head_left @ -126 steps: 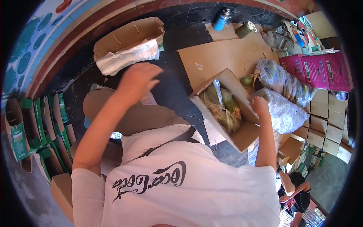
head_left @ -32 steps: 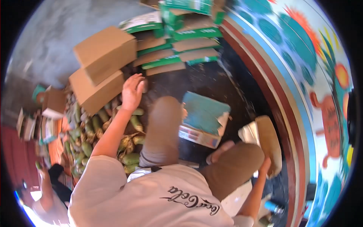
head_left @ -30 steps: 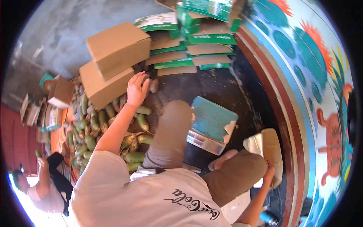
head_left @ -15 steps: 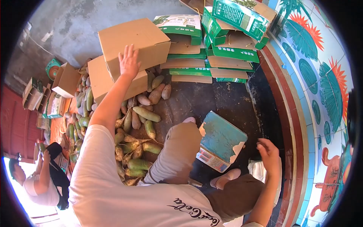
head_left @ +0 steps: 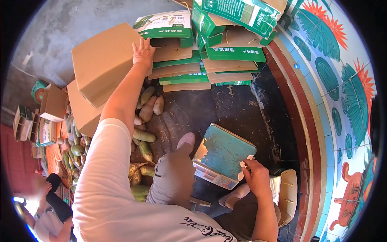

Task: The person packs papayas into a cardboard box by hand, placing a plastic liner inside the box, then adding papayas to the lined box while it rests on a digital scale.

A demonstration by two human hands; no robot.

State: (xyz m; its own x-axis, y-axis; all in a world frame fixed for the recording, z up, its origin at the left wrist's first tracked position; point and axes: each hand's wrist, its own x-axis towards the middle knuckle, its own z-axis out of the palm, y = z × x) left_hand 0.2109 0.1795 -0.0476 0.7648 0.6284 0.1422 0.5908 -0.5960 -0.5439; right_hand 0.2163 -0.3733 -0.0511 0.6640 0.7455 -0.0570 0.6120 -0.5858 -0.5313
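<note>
My left hand (head_left: 143,53) is stretched far forward with fingers spread, at the right side of a plain brown cardboard box (head_left: 105,60). That box is stacked on another cardboard box (head_left: 82,107), and my fingertips lie close to the white-and-green printed carton (head_left: 163,24). Loosely bent, my right hand (head_left: 257,177) hovers low at the right corner of a digital scale (head_left: 229,151); its thumb and forefinger are apart and overlap the worn pale patch there. The scale's blue platform bears nothing.
Flattened-looking green cartons (head_left: 234,54) are stacked at the back. Long green radishes (head_left: 144,136) are heaped on the floor to the left. An open carton (head_left: 288,197) stands by my right knee, near the tiled wall (head_left: 328,121). Another person (head_left: 52,222) is at far left.
My left hand has slid from the brown box's front face to its right edge. My right hand has moved left to the scale's corner. The view has shifted right.
</note>
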